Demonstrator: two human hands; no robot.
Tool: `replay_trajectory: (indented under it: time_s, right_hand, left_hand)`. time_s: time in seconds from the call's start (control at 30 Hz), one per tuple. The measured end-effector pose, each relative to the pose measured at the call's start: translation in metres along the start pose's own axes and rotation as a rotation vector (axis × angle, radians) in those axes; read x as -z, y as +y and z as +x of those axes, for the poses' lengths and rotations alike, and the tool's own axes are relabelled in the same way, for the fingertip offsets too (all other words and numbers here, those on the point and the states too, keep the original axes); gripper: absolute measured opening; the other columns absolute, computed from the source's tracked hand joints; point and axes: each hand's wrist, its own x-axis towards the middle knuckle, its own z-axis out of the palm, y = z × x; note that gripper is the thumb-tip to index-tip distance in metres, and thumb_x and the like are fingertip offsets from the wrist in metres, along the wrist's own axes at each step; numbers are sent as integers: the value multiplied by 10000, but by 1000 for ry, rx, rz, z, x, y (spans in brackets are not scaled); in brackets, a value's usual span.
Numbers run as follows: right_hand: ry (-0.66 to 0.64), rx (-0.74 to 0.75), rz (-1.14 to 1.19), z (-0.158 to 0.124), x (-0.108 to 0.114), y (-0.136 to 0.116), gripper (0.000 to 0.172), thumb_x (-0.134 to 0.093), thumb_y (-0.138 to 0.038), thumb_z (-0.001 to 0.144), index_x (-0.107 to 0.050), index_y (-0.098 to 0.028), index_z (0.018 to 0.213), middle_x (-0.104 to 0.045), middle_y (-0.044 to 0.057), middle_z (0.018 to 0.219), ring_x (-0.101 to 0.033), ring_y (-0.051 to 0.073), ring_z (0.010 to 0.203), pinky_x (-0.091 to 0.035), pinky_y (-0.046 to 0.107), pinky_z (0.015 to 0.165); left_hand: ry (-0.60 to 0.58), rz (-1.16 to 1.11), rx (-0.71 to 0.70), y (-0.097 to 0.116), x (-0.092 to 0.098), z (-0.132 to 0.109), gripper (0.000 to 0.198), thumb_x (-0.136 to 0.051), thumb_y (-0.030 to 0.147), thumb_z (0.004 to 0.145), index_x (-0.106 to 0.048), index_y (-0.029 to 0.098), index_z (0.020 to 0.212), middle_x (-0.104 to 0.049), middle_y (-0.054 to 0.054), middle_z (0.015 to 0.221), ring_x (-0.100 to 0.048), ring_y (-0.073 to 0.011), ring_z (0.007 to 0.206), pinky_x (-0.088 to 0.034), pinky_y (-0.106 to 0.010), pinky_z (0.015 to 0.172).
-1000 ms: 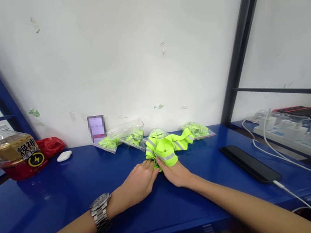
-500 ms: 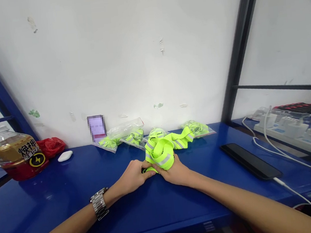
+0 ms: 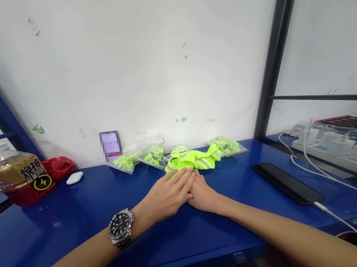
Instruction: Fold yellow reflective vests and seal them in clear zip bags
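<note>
A neon-yellow reflective strap [image 3: 197, 162] lies pressed flat on the blue shelf [image 3: 78, 212], near the wall. My left hand [image 3: 168, 194], with a steel watch [image 3: 121, 229] on its wrist, lies flat with its fingers stretched out over the strap's near end and over my right hand's fingers. My right hand [image 3: 204, 195] rests on the shelf right beside it, touching the strap's near edge. Its fingers are hidden under my left hand.
Several clear bags of the same yellow straps [image 3: 142, 154] line the wall. A drink bottle [image 3: 17, 178], red bag [image 3: 57, 166] and white case [image 3: 74, 177] stand at the left. A black phone [image 3: 287, 182] on a cable and a power strip [image 3: 333, 151] lie at the right.
The bunched strap bundle both hands were gripping has been pushed down flat and further back. My left hand has opened and now lies over the strap and my right hand.
</note>
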Motion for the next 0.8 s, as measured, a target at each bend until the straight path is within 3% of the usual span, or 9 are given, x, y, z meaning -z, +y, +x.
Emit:
replay_trajectory:
  time_s: [0.07,0.17,0.27,0.57,0.7,0.8]
  right_hand:
    - [-10,-34,-5,0,7,-3,421,-461,-314,881,-529,-100,1238,-507,206,1218,-445,329,1096,-416,491,882]
    - [-7,-63,-2,0,13,-7,334,-398,-350,926,-608,-115,1033,-530,175,1079,-452,301,1032,-432,469,857]
    - [1,-65,36,-1,15,-10,317,-385,-357,938,-575,-147,1081,-513,146,1072,-442,279,1013,-427,472,864]
    - [-106,-103,85,-4,24,-9,281,-470,-412,875,-566,-172,986,-497,132,1036,-456,283,962,-433,474,829]
    - [-62,-104,69,-12,30,-15,336,-519,-420,832,-557,-145,1022,-518,154,1031,-482,305,975,-441,486,839]
    - [60,-16,33,-16,36,-17,443,-569,-365,800,-499,-115,1158,-524,170,1084,-481,320,1046,-435,483,898]
  left_hand:
    - [-26,0,100,-10,-13,-9,534,-322,356,996,-307,12,1404,-317,-239,1473,-268,-311,1396,-324,-421,1106]
    - [-59,-65,126,-19,-19,-25,647,-338,458,975,-262,-5,1420,-269,-267,1483,-235,-321,1405,-329,-405,1106]
    - [-64,-136,138,-18,-18,-31,724,-385,530,938,-253,11,1426,-206,-274,1504,-219,-343,1407,-335,-428,1104]
    - [-64,-127,102,-18,-26,-29,496,-372,362,977,-380,20,1335,-424,-258,1382,-219,-336,1409,-371,-438,1090]
    - [-52,-62,52,-16,-32,-29,383,-380,288,979,-484,43,1255,-499,-220,1335,-190,-345,1415,-320,-477,1119]
    - [-38,1,59,-13,-39,-27,385,-417,289,968,-518,21,1225,-498,-242,1335,-247,-364,1393,-362,-478,1080]
